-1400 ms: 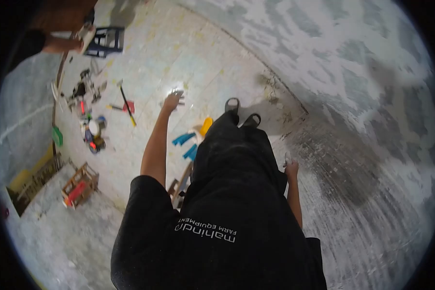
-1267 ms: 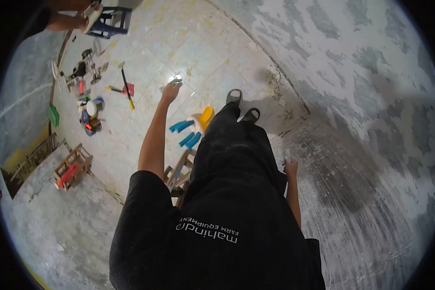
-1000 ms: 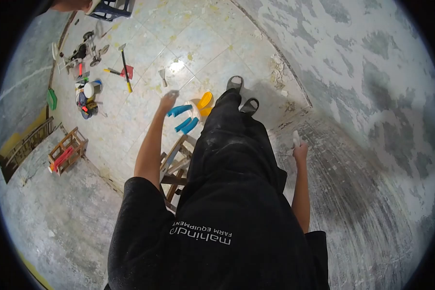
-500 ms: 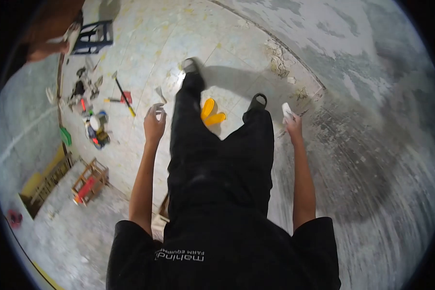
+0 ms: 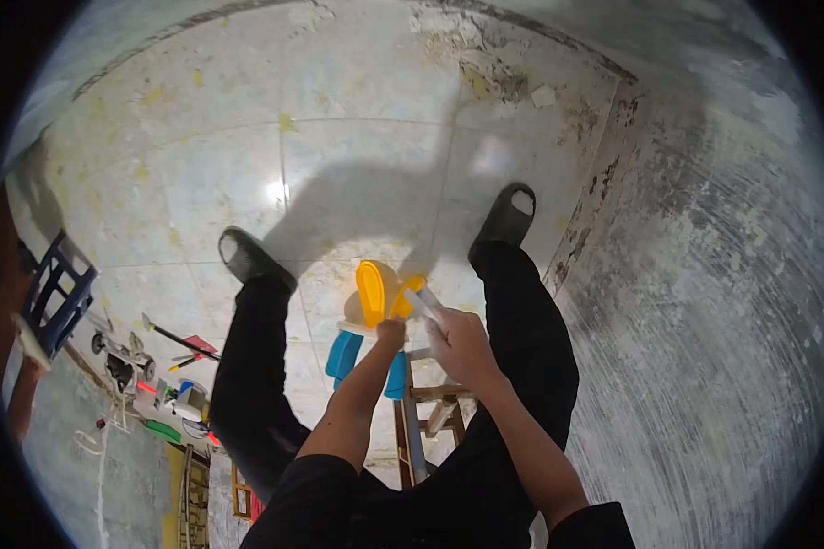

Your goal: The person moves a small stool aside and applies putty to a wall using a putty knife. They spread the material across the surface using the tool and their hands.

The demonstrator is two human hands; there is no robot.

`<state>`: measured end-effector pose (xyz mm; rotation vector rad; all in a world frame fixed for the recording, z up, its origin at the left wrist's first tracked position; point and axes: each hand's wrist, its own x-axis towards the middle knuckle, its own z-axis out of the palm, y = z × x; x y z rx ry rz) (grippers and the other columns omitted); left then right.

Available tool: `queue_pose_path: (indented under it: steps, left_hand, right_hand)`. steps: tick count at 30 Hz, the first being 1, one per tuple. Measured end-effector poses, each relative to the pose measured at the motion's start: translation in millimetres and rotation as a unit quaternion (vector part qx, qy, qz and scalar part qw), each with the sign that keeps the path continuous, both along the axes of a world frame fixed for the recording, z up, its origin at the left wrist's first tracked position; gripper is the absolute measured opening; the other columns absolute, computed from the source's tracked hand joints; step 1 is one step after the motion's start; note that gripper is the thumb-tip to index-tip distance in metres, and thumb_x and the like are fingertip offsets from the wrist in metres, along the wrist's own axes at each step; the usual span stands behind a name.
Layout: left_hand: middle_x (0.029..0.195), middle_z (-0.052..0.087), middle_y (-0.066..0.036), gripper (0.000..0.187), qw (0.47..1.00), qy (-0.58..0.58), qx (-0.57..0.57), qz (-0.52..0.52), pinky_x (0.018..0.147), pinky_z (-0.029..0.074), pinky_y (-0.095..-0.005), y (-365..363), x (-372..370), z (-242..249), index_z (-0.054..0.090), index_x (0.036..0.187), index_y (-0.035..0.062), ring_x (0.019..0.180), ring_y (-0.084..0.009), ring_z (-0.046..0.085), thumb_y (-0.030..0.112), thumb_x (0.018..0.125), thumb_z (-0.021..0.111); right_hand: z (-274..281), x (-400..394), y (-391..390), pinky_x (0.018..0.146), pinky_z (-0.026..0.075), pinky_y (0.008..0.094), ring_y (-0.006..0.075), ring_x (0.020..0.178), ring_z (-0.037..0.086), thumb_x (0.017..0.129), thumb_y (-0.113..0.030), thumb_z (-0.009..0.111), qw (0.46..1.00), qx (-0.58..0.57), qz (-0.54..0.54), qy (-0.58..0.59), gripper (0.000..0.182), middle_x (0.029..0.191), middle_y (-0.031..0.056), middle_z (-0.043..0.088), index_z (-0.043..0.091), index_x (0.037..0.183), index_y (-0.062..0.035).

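The right hand (image 5: 462, 343) grips a small white scraper (image 5: 421, 302), its tip by the yellow plastic piece (image 5: 373, 293). The left hand (image 5: 391, 331) is closed under that piece, on the wooden stand (image 5: 421, 412). Best to hold it steady and scrape slowly.

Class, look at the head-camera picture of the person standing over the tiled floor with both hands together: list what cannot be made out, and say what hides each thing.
- Left hand, head view: its fingers are hidden behind the right hand, so its grip is unclear.
- White strip in the right hand: too small to identify.
- Wooden frame: mostly covered by the arms and legs.
- Tools on the floor: tiny, warped by the lens edge.
- Blue stool: partly cut off by the dark lens rim.
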<state>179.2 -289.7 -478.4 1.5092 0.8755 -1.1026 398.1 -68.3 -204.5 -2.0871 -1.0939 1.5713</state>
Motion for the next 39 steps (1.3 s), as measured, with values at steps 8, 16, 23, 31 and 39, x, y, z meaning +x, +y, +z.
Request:
queue_pose_path:
  steps: [8,16,23,31,39]
  left_hand:
    - [0.138,0.052,-0.005,0.028,0.994,-0.025,0.106,-0.007,0.067,0.056,-0.0464,-26,-20,-1,0.058,0.12,0.0174,0.106,-0.0269,0.063,0.016,0.092,0.057]
    - [0.113,0.067,-0.01,0.059,0.988,0.054,0.123,-0.077,0.081,0.045,-0.0538,-20,-36,-16,0.04,0.144,0.0286,0.113,-0.0302,0.056,0.019,0.091,0.062]
    - [0.105,0.069,-0.01,0.072,0.999,-0.01,-0.014,-0.044,0.08,0.054,-0.0457,33,-69,27,0.046,0.141,0.02,0.102,-0.0298,0.066,0.022,0.077,0.08]
    - [0.104,0.069,-0.008,0.071,0.988,0.012,0.016,-0.153,0.079,0.055,-0.0431,15,-104,16,0.053,0.135,0.0186,0.108,-0.0284,0.063,0.023,0.072,0.084]
    - [0.103,0.068,-0.003,0.03,0.946,-0.139,0.196,-0.216,0.075,0.054,-0.0482,8,-129,31,0.061,0.121,0.0239,0.111,-0.0281,0.061,0.022,0.091,0.057]
  right_hand:
    - [-16,-6,-12,0.057,0.044,0.0378,0.0285,0.057,0.057,0.089,-0.014,0.059,0.997,-0.068,0.008,0.045,0.033,0.068,0.02,0.058,0.062,0.118,0.0005]
    - [-16,4,-1,0.058,0.046,0.0365,0.0261,0.056,0.058,0.093,-0.016,0.056,0.984,-0.151,-0.053,0.083,0.028,0.066,0.0183,0.061,0.064,0.108,0.0056]
    - [-16,1,10,0.055,0.038,0.0321,0.0104,0.056,0.045,0.096,-0.021,0.056,0.984,-0.148,-0.019,0.094,0.026,0.059,0.006,0.052,0.064,0.091,0.0033]
    - [-11,4,12,0.056,0.04,0.0331,0.0133,0.055,0.05,0.096,-0.022,0.056,0.988,-0.105,-0.05,0.102,0.029,0.059,0.0074,0.055,0.062,0.085,0.0039]
    - [-13,19,1,0.057,0.042,0.0352,0.0187,0.058,0.054,0.095,-0.017,0.055,0.99,-0.115,-0.032,0.069,0.024,0.064,0.0134,0.058,0.062,0.097,0.0057]
